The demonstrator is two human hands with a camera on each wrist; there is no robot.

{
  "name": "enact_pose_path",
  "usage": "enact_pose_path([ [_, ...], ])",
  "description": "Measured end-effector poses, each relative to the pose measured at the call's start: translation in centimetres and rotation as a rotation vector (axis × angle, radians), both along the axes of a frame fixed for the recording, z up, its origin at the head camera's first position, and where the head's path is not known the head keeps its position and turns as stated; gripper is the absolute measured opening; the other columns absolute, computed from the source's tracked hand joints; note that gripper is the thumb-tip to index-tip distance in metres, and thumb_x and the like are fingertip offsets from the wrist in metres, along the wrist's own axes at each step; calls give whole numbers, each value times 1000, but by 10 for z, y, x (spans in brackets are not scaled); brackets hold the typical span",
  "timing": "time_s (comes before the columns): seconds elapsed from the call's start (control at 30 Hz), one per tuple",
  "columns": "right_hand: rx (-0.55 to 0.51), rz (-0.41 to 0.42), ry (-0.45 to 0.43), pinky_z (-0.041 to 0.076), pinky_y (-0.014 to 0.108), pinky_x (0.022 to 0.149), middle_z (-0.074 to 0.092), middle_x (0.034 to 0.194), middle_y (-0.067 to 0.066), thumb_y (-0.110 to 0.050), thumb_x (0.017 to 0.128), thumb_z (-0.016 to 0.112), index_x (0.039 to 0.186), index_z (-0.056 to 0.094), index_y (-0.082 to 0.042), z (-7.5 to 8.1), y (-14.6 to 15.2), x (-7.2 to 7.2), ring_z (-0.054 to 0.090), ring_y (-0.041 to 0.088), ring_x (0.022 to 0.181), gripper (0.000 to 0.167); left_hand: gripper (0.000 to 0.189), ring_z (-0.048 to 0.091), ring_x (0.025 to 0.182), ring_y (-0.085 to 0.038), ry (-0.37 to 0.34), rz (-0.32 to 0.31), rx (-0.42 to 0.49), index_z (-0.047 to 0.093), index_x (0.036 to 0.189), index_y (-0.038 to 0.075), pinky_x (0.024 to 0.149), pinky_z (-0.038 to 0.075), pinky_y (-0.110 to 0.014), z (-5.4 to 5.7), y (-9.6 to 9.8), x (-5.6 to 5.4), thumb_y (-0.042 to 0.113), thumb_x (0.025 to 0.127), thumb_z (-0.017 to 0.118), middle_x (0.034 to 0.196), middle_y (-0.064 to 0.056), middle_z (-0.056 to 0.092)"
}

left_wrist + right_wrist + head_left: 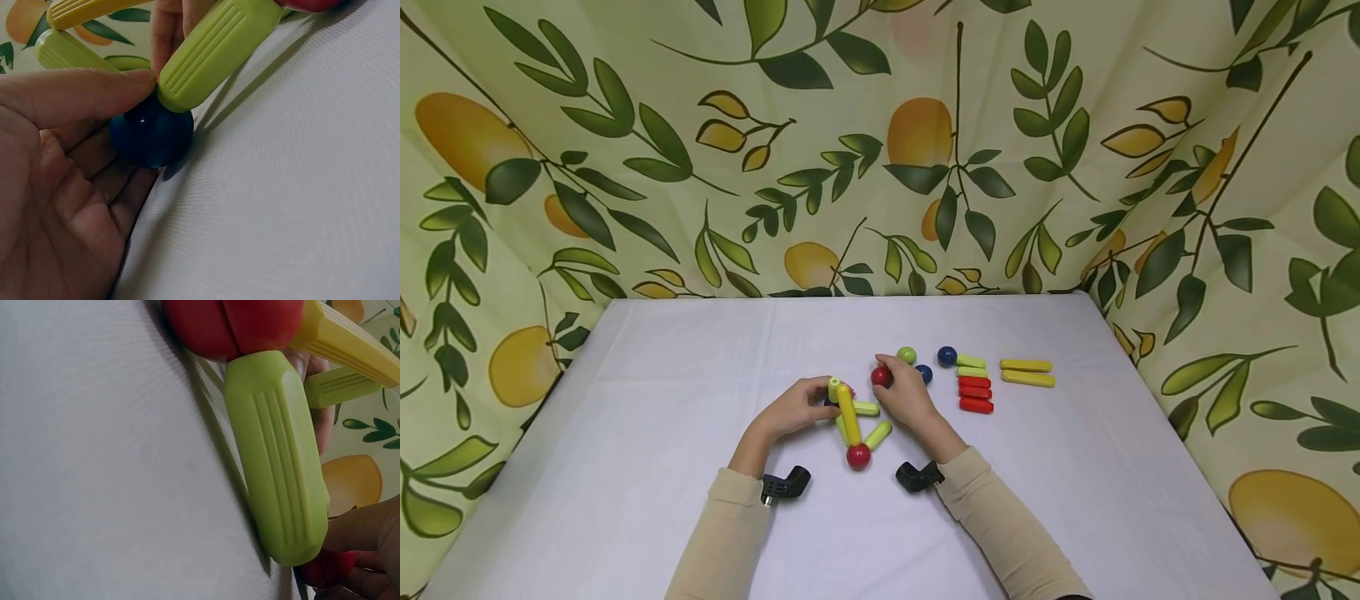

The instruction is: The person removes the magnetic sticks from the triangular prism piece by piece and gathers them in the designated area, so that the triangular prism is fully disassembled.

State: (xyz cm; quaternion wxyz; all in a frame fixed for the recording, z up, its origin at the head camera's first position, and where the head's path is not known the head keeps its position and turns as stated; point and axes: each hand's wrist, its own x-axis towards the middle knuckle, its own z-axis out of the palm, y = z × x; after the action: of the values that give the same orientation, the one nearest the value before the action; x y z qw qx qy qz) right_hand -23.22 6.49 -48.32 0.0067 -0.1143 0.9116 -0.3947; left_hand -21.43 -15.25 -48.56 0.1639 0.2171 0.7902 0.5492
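Observation:
My left hand (pixel 793 410) grips a dark blue ball (pixel 152 134) at one corner of a stick-and-ball build, its thumb on top and its fingers curled beneath. A light green stick (pixel 222 53) runs from that ball to a red ball (pixel 858 456) at the near corner. From the red corner ball a yellow stick (pixel 848 414) slants up, and another green stick (pixel 275 456) sticks out with its far end free. At the right of the build, my right hand (pixel 912 396) pinches a loose red ball (pixel 882 377), partly covered by the fingers.
Beyond my right hand lie a green ball (pixel 907 355) and blue balls (pixel 947 357). Short green sticks (pixel 972 362) and red sticks (pixel 975 393) lie in a column, with two yellow sticks (pixel 1027 378) farther right. A patterned curtain (pixel 850 150) hangs behind the white-covered table (pixel 625 433).

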Motion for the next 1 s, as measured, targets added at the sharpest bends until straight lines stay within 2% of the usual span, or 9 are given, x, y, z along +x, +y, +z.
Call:
enact_pose_path([
  [0.17,-1,2,-8,49,40,98,56,133,15,-8,84,68,135,51,-6,3,0,1,55,27,121,54,31,51,123,-33,-21,11,-11,62,116,3,111,33,-51,22,3,10,3,86,64,118,-14,64],
  [0.27,5,11,22,47,40,101,55,135,13,-9,85,68,136,50,-7,8,0,3,53,26,124,54,30,51,123,-34,-28,12,-19,63,116,3,110,34,-51,23,3,11,4,86,64,118,-14,64],
  [0.33,1,25,46,45,40,103,54,136,11,-10,85,68,136,50,-8,12,0,5,51,25,126,54,30,52,123,-34,-30,16,-20,62,116,2,110,34,-51,20,3,10,3,86,64,119,-15,64],
  [0.43,-14,66,67,43,40,105,53,137,9,-13,86,68,136,50,-11,19,-1,8,49,25,128,53,30,52,122,-33,-23,22,-19,62,116,2,109,35,-51,9,2,5,3,86,63,119,-15,63],
  [0.57,-54,148,76,46,39,102,55,135,9,-13,88,67,135,52,-13,27,-2,12,53,25,122,50,29,54,118,-30,-4,28,-14,63,115,4,108,37,-50,-4,1,-1,4,86,64,117,-13,64],
  [0.8,-171,329,56,51,32,96,58,131,9,-7,90,63,131,55,-7,31,-6,14,60,26,116,42,28,55,117,-26,23,10,-5,63,114,8,107,38,-48,-7,-1,-4,9,86,66,115,-8,65],
  [1.0,-193,443,77,50,27,96,60,129,9,-3,92,58,129,57,-2,31,-10,12,58,21,118,37,30,54,121,-29,35,-4,14,63,116,5,107,38,-46,-9,-1,-5,8,87,64,119,-12,65],
])
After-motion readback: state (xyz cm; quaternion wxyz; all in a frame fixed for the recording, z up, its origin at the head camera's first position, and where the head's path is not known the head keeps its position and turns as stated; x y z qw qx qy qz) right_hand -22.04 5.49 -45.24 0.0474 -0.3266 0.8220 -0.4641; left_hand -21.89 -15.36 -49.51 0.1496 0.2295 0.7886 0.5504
